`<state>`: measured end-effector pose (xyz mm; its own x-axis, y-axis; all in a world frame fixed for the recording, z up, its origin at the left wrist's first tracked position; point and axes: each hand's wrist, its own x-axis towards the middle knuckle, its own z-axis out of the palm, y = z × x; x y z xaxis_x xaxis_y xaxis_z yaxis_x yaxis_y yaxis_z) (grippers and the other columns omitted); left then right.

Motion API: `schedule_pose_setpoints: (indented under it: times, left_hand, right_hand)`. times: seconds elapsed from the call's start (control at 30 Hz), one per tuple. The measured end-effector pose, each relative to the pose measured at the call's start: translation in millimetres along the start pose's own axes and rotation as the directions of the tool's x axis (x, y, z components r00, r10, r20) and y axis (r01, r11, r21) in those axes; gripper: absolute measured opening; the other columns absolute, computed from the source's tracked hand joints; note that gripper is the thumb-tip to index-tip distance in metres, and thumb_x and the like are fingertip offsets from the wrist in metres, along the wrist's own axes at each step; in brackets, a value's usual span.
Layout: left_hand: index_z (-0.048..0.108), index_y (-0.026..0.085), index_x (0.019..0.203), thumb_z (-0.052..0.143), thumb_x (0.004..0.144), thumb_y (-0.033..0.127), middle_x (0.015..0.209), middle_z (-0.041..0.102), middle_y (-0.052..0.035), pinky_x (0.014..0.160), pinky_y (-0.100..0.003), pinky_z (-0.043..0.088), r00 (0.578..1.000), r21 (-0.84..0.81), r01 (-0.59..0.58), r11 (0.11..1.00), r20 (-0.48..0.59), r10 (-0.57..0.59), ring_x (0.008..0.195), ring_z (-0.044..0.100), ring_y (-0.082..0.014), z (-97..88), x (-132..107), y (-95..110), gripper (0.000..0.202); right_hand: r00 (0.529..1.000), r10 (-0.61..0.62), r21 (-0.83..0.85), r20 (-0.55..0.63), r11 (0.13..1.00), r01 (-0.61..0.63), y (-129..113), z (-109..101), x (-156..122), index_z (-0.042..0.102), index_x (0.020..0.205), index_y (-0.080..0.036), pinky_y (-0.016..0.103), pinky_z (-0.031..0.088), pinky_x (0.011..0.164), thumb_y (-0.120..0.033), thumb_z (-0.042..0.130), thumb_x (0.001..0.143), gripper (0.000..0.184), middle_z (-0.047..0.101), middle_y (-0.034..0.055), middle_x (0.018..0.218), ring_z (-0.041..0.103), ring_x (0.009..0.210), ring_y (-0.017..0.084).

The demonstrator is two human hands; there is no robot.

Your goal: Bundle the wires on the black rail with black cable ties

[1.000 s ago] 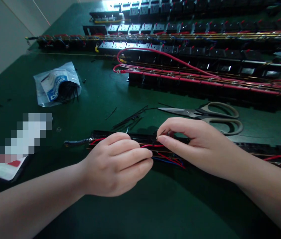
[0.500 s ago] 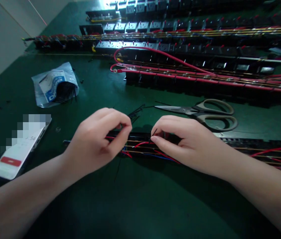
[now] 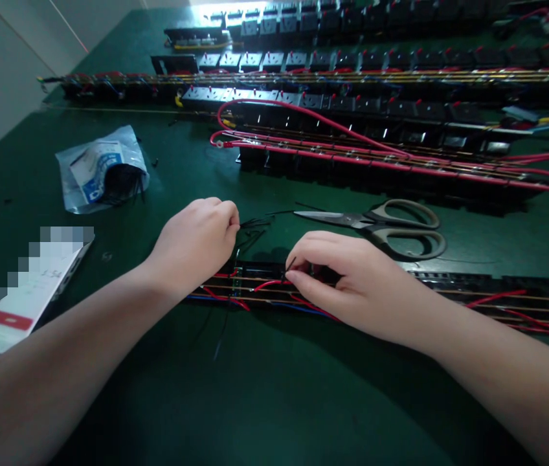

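Note:
A long black socket strip [image 3: 473, 285] with red, blue and bare wires along it lies across the green table in front of me. My right hand [image 3: 347, 281] rests on it, thumb and forefinger pinched on a thin black cable tie at a red wire [image 3: 267, 283]. My left hand [image 3: 197, 243] is closed just behind the strip, its fingertips at a small heap of loose black cable ties [image 3: 254, 226]. One black tie [image 3: 221, 336] hangs from the strip toward me.
Scissors [image 3: 386, 226] lie behind my right hand. A plastic bag of black ties [image 3: 102, 171] sits at the left, a phone [image 3: 29, 291] nearer me. Rows of wired socket strips [image 3: 376, 162] fill the back of the green table [image 3: 274, 401].
My left hand has left the strip's wires and moved back and up to the loose ties. My right hand has kept its pinch and barely shifted.

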<state>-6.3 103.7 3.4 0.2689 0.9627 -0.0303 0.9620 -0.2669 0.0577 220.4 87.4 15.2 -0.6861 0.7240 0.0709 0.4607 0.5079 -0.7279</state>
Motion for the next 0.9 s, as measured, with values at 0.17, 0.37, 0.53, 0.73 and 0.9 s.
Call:
schedule_pose_setpoints:
  times: [0.17,0.37,0.53,0.73,0.9]
  left_hand:
    - [0.062,0.016,0.09,0.043,0.095,0.023,0.091,0.067,-0.0086,0.077,-0.038,0.051,0.999,0.024,-0.016,1.0,-0.027,0.016,0.091,0.063,-0.0252,0.9,-0.7,0.5,0.021]
    - [0.059,0.017,0.09,0.042,0.095,0.023,0.088,0.065,-0.0081,0.075,-0.036,0.05,0.995,0.069,0.0,0.998,-0.098,0.007,0.088,0.062,-0.0238,-0.1,-2.3,2.2,0.018]
    - [0.059,0.018,0.095,0.043,0.095,0.021,0.091,0.062,-0.0075,0.078,-0.037,0.051,0.986,0.08,0.026,0.996,-0.168,-0.012,0.09,0.061,-0.0228,-0.1,-3.4,1.2,0.016]
    - [0.066,0.019,0.101,0.047,0.092,0.019,0.096,0.064,-0.0068,0.079,-0.037,0.052,0.988,0.033,-0.014,0.999,-0.154,0.018,0.092,0.061,-0.0228,-2.3,-3.2,2.6,0.021]
    - [0.073,0.019,0.1,0.05,0.094,0.024,0.101,0.069,-0.0079,0.083,-0.041,0.052,0.995,0.032,-0.023,0.999,-0.1,0.026,0.098,0.063,-0.0263,-1.2,-2.1,2.0,0.025]
  right_hand:
    - [1.0,-0.006,0.0,0.002,1.0,0.006,-0.2,-1.1,0.1,0.067,0.083,-0.017,0.025,0.046,0.066,-0.015,0.058,0.09,0.012,0.067,0.0027,0.083,0.061,0.074,0.014]
    - [1.0,-0.004,-0.01,0.01,1.0,0.005,-0.7,-1.3,0.2,0.067,0.082,-0.017,0.026,0.046,0.065,-0.015,0.058,0.089,0.012,0.068,0.0034,0.083,0.061,0.073,0.015]
    - [1.0,-0.001,-0.015,0.009,1.0,0.001,-0.1,-1.5,-0.3,0.068,0.083,-0.019,0.027,0.047,0.064,-0.018,0.057,0.09,0.013,0.069,0.0045,0.085,0.062,0.075,0.016]
    - [1.0,-0.004,-0.022,0.01,1.0,0.004,-1.0,-1.0,1.3,0.067,0.083,-0.018,0.027,0.048,0.065,-0.018,0.056,0.091,0.014,0.069,0.0041,0.084,0.062,0.074,0.016]
    - [1.0,-0.013,-0.019,0.009,1.0,0.013,0.2,-1.4,0.6,0.068,0.084,-0.018,0.028,0.047,0.066,-0.019,0.057,0.091,0.013,0.069,0.004,0.084,0.062,0.075,0.016]
